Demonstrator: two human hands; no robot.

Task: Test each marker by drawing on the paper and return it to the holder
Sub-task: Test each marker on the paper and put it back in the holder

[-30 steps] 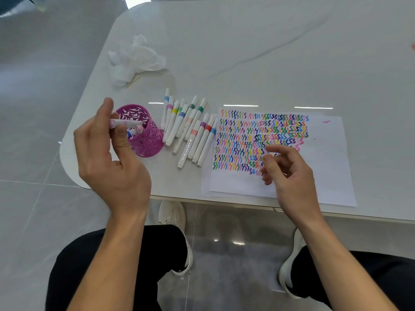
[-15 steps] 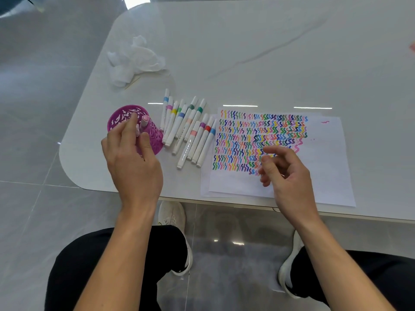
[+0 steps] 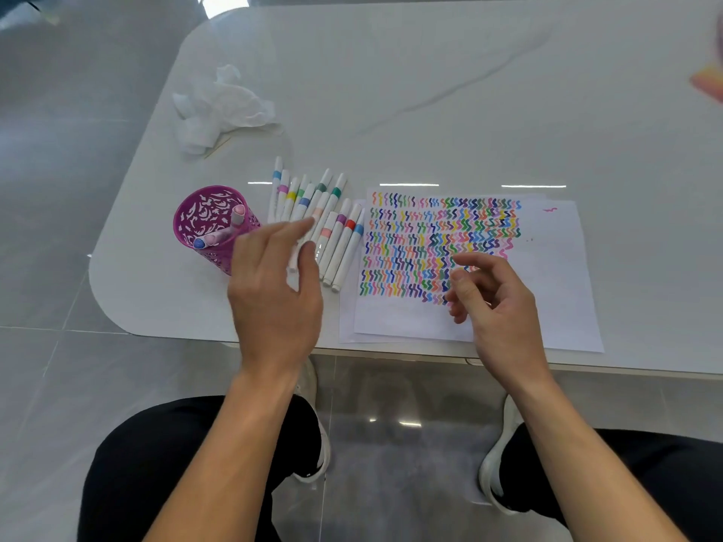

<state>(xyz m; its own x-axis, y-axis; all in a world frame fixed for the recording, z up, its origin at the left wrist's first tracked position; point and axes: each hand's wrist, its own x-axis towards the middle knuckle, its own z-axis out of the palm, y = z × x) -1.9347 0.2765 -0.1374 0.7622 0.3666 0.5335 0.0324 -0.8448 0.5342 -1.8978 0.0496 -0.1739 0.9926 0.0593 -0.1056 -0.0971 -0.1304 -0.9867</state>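
A purple cut-out holder (image 3: pixel 203 213) stands near the table's left front corner with three markers (image 3: pixel 234 219) leaning inside it. Several white markers (image 3: pixel 336 228) with coloured bands lie in a row between the holder and the paper (image 3: pixel 547 267). The paper carries rows of coloured zigzag strokes. My left hand (image 3: pixel 274 295) hovers over the near ends of the row, fingers stretched, holding nothing. My right hand (image 3: pixel 493 299) floats above the lower middle of the paper, fingers loosely curled and empty.
A crumpled white tissue (image 3: pixel 223 107) lies at the back left of the white table (image 3: pixel 469 91). A blurred orange-pink object (image 3: pixel 710 84) shows at the right edge. The table's front edge runs just below the paper; my knees are underneath.
My left hand carried a marker to the holder, dropped it in, and has moved right over the row of markers. The right hand stayed above the paper.
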